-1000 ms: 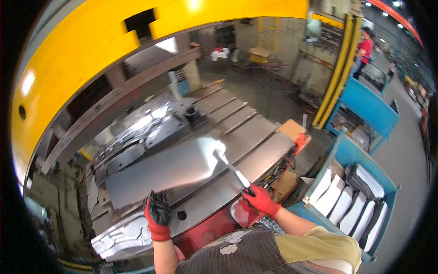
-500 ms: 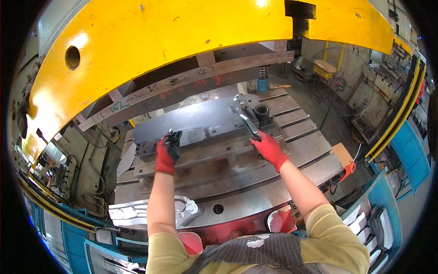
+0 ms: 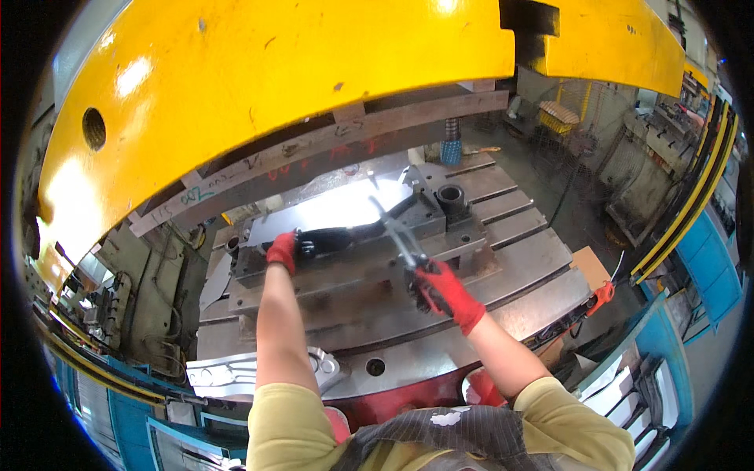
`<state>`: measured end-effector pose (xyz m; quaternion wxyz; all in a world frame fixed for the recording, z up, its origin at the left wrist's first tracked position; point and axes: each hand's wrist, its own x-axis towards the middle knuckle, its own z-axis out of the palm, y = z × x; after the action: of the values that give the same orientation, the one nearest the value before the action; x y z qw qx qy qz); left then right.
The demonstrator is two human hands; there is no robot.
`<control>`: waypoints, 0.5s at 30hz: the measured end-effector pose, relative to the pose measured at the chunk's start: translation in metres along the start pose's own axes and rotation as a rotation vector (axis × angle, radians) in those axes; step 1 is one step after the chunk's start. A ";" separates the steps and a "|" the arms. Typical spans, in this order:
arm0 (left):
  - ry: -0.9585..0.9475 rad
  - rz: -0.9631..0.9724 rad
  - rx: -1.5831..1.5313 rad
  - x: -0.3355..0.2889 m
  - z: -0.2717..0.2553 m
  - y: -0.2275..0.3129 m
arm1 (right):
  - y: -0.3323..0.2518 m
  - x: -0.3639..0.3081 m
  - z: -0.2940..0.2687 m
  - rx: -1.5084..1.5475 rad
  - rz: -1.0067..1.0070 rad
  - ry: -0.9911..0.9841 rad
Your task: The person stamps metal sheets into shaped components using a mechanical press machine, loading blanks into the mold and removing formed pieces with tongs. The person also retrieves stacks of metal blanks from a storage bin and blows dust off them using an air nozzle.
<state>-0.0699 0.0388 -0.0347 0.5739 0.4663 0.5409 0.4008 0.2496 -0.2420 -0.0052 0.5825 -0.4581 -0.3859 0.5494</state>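
Observation:
My right hand (image 3: pixel 444 292), in a red glove with a dark palm, is closed around a long grey tong-like tool (image 3: pixel 400 235). The tool slants up and away over the lower die, and motion blurs its far end. A flat shiny metal sheet (image 3: pixel 314 210) lies on the dark die block (image 3: pixel 424 218), its surface washed out by glare. My left hand (image 3: pixel 286 251), gloved the same way, is at the sheet's near left edge with its dark fingers stretched to the right. Contact between fingers and sheet is hard to make out. Beside the fingers shows a dark recessed strip (image 3: pixel 345 238).
A yellow press ram (image 3: pixel 314 55) with the upper die (image 3: pixel 314 145) hangs overhead. The slotted bed (image 3: pixel 522 243) spreads around the die. A formed silver part (image 3: pixel 224 374) lies at the near left. An orange-red device (image 3: pixel 598 295) sits at the right edge; a fan (image 3: pixel 585 141) stands behind.
My right hand has come nearer and left, swinging the tool's far end left. My left hand has moved slightly farther away. The sheet has shifted, baring more of the die's near and right parts.

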 end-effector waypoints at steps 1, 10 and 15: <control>0.033 -0.135 0.064 -0.047 0.051 0.036 | -0.006 -0.021 0.003 -0.057 -0.018 0.030; 0.147 0.612 0.147 -0.149 -0.002 -0.018 | 0.085 -0.173 -0.083 -0.131 0.071 0.256; 0.501 0.846 -0.153 -0.323 -0.068 -0.060 | 0.178 -0.293 -0.184 -0.337 0.116 0.831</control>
<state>-0.1705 -0.2802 -0.0117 0.2459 0.4906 0.3947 0.7369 0.3453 -0.5572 -0.2122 0.5734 -0.7493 -0.1770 0.2801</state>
